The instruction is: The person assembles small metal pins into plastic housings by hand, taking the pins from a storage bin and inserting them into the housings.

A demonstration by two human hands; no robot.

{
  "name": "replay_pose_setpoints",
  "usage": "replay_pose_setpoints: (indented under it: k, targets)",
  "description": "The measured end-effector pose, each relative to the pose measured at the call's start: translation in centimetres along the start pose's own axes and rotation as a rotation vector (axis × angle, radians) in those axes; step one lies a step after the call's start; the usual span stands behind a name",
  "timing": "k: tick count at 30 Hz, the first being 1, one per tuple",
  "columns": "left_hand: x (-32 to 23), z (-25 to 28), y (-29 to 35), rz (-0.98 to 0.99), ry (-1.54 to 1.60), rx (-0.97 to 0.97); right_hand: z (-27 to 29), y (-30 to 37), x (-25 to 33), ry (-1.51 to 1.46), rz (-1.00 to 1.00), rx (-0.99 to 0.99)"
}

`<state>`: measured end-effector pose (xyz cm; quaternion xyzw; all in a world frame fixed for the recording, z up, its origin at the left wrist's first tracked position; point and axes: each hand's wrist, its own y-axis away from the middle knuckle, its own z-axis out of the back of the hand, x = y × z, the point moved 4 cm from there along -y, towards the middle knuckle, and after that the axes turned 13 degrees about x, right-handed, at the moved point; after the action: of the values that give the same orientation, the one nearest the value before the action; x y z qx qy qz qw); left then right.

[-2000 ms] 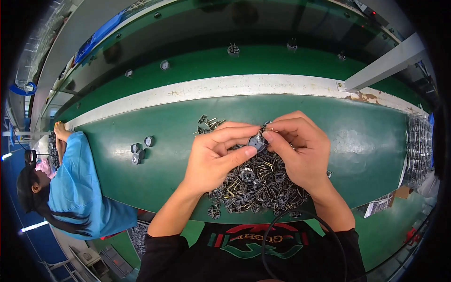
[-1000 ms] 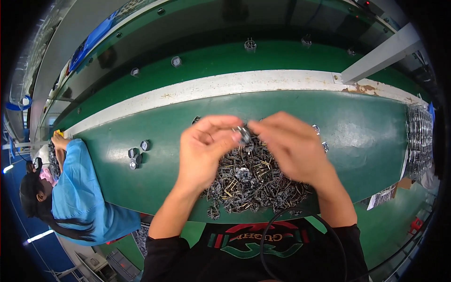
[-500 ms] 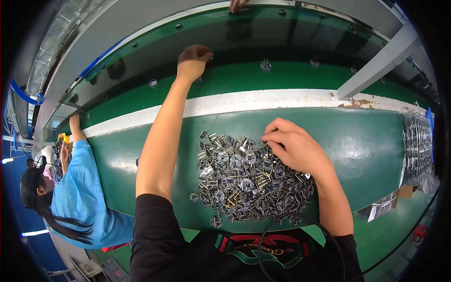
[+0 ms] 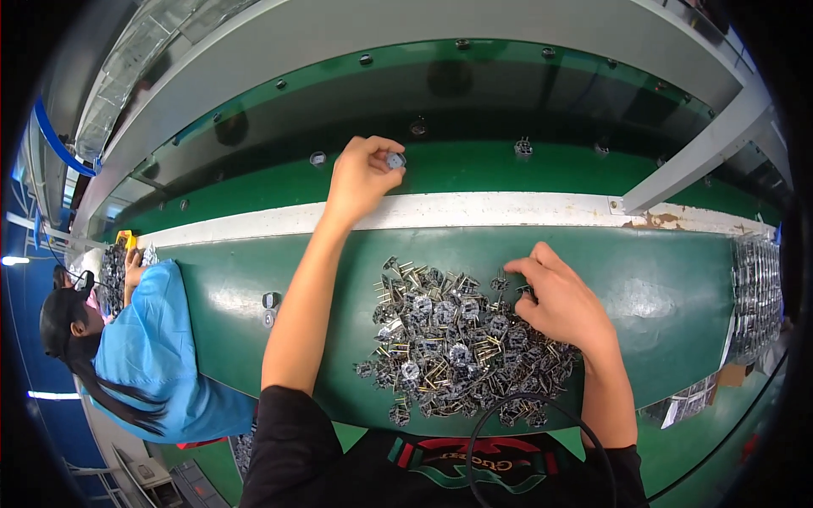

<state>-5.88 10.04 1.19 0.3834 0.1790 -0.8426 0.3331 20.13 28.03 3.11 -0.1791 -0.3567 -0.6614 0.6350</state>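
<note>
Your left hand [image 4: 360, 176] pinches a small round part [image 4: 395, 160] over the far belt [image 4: 474, 165], ready to set down; your right hand [image 4: 559, 300], fingers loosely curled, must pick another from the pile [image 4: 449, 339].

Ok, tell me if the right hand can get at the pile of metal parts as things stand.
Probably yes: the right hand already rests on the pile of metal parts at its right edge, fingers curled over the top pieces, nothing covering them.

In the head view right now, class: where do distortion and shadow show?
Head view: the white belt edge bows with fisheye bending; corners are black; a dark shadow band lies across the far green belt, just beyond the left hand.
</note>
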Motion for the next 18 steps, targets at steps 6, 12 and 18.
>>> replay_pose_setpoints:
  k: [6,12,18]
  targets:
    - [-5.1,-4.2,9.2,0.121,1.012,0.113,0.7,0.1,-1.6,-0.065,0.006,0.042]
    - [-7.2,-6.6,13.0,0.009,1.102,0.16,1.7,0.3,-0.2,-0.689,0.21,-0.105]
    - [-8.8,-8.2,13.4,-0.043,1.072,0.223,-0.5,0.6,2.1,-1.061,0.333,-0.125]
